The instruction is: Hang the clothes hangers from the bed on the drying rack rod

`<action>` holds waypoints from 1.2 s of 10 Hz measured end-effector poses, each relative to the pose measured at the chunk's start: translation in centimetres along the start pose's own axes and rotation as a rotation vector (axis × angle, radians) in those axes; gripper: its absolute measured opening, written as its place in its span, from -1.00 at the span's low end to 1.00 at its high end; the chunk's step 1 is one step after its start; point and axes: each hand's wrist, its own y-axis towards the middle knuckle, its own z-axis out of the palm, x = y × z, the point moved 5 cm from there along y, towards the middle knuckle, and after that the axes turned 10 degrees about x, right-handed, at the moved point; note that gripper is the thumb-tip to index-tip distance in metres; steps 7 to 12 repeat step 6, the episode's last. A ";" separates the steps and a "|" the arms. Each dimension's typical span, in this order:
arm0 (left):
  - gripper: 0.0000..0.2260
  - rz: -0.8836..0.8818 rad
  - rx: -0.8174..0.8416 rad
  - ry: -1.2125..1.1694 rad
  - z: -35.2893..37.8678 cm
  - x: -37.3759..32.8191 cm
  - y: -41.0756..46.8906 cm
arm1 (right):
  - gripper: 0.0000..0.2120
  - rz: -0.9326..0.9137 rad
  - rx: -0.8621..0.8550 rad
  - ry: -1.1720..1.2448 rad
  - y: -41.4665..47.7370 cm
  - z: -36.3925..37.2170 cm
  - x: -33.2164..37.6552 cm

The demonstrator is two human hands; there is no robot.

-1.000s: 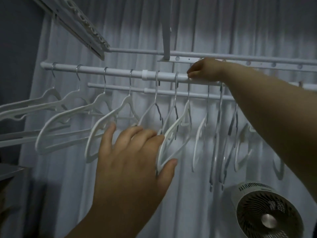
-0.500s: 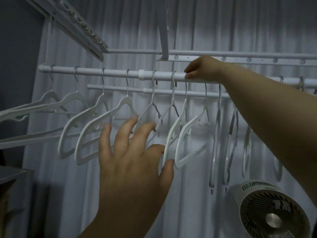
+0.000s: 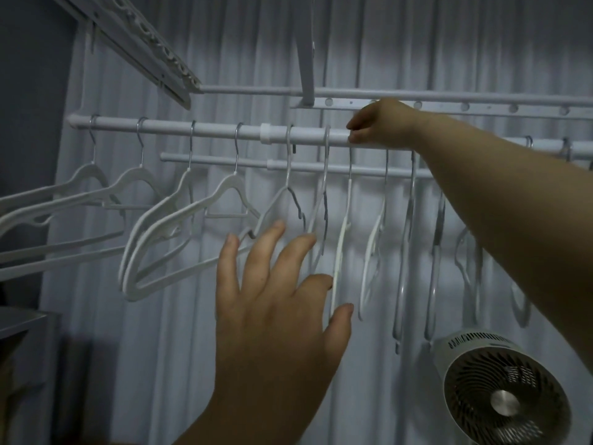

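Row of white hangers (image 3: 179,239) is up on the drying rack rod (image 3: 208,128). R hand (image 3: 382,123) pinches the hook of the edge-on hanger (image 3: 340,252) right at the rod. L hand (image 3: 276,316) is below, fingers spread n relaxed, thumb n index at its lower part. Fan (image 3: 503,390) sits under the R forearm.

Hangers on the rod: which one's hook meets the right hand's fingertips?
The edge-on white hanger straight below the right hand, its lower edge by the thumb of the left hand. Hooks further left hang clear of that hand.
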 end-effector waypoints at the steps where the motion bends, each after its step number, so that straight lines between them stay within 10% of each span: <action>1: -0.71 -0.019 0.000 0.006 -0.2 0.4 0.0 | -0.65 0.002 0.012 -0.019 0.0 0.1 0.0; 12: -0.60 -0.008 -0.011 -0.071 -3.6 0.5 -0.7 | -0.58 0.034 -0.042 0.072 -4.5 -2.8 -0.4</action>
